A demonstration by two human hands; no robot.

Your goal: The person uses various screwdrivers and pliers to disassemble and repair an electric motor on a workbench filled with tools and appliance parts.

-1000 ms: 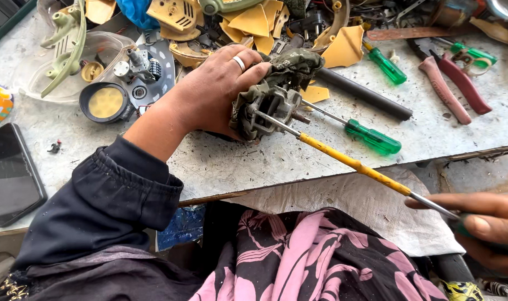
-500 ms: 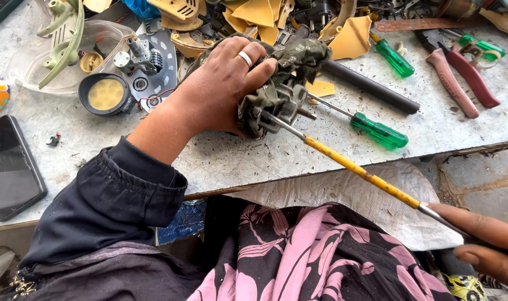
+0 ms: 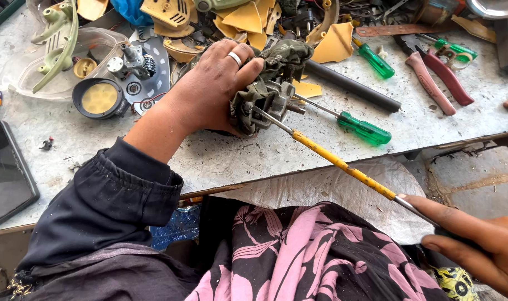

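two hands work at a scuffed grey workbench strewn with yellow plastic scraps, red-handled pliers and a green screwdriver; a clear plastic tray at the far left holds pale green parts; your left hand clenches a grimy small motor on the bench; your right hand, fingers wrapped on its handle, holds a long yellow-shafted screwdriver, tip in the motor.

The right hand ran off the frame's lower right corner, covering the long screwdriver's handle; its tip vanished inside the grimy motor.
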